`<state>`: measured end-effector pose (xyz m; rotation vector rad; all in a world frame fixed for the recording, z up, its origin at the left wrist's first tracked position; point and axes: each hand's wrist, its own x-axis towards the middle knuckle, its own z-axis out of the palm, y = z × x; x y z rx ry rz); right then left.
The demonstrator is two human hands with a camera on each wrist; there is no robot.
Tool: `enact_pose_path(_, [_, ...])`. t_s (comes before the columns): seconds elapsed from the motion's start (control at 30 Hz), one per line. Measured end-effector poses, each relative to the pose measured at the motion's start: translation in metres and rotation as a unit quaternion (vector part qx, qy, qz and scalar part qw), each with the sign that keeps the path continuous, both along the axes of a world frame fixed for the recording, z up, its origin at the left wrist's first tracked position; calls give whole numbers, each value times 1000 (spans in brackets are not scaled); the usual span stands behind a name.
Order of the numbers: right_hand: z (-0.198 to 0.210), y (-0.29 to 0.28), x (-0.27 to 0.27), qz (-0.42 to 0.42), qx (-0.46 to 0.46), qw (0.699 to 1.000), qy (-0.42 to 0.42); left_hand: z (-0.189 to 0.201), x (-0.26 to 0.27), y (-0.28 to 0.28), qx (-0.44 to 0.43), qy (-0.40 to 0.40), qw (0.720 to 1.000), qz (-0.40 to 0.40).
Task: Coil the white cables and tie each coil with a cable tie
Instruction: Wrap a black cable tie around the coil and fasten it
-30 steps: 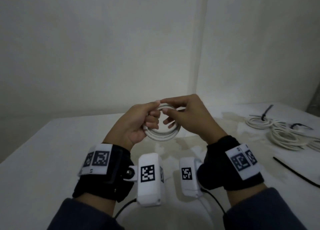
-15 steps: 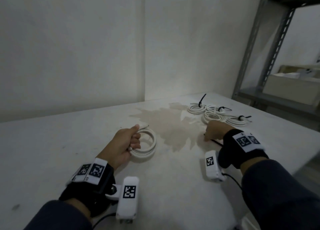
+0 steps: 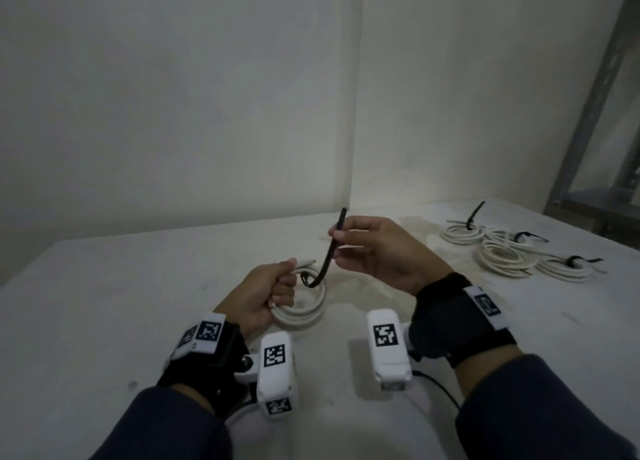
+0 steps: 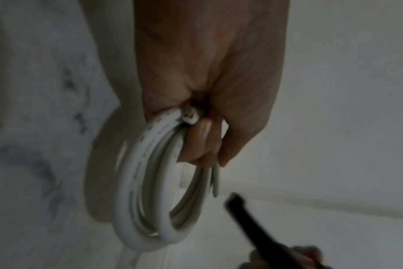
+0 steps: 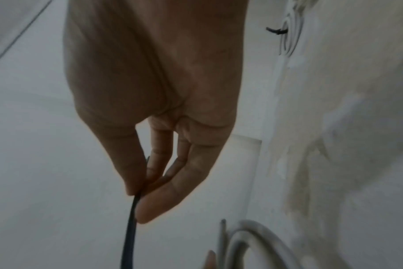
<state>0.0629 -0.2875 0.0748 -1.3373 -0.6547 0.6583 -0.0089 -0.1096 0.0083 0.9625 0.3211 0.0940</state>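
Observation:
My left hand (image 3: pixel 273 291) (image 4: pixel 203 131) grips a small coil of white cable (image 3: pixel 306 309) (image 4: pixel 150 191) just above the white table (image 3: pixel 104 304), fingers curled round its turns. One cut cable end (image 3: pixel 308 262) sticks out past the thumb. My right hand (image 3: pixel 349 243) (image 5: pixel 140 193) pinches a black cable tie (image 3: pixel 329 252) (image 5: pixel 130 236) between thumb and fingers. The tie curves down and its lower end sits at the coil's upper rim. The coil (image 5: pixel 249 242) shows at the bottom of the right wrist view.
Three white coils (image 3: pixel 498 252) bound with black ties lie at the table's right rear. A brownish stain (image 3: pixel 356 279) marks the table between my hands and those coils. A grey metal shelf (image 3: pixel 595 141) stands at the right. Walls meet in a corner behind the table.
My right hand left the coil, reached right to the table, picked up a black tie and brought it back to the coil. The left hand kept hold of the coil.

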Motion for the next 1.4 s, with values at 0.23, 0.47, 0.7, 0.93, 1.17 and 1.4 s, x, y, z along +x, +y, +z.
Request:
enact_pose_path(0.23, [-42,43,6,-38,-43,997,-52,-9,0,13,36,8,999,0])
enact_pose_path(0.47, [-52,38,4,-85,-2,990,-116,-12,5,10,87,26,996,-18])
enact_pose_path(0.7, [-53,40,0,-54,60,982,-173,-13,5,10,52,30,998,-34])
enact_pose_path(0.93, [-53,42,-3,-70,42,991,-107,-13,4,9,99,3,995,-19])
enact_pose_path(1.17, [-56,42,2,-80,-42,989,-116,-16,4,8,142,-36,989,12])
enact_pose_path(1.4, [-55,43,0,-60,-79,990,-98,-16,3,8,158,-50,986,0])
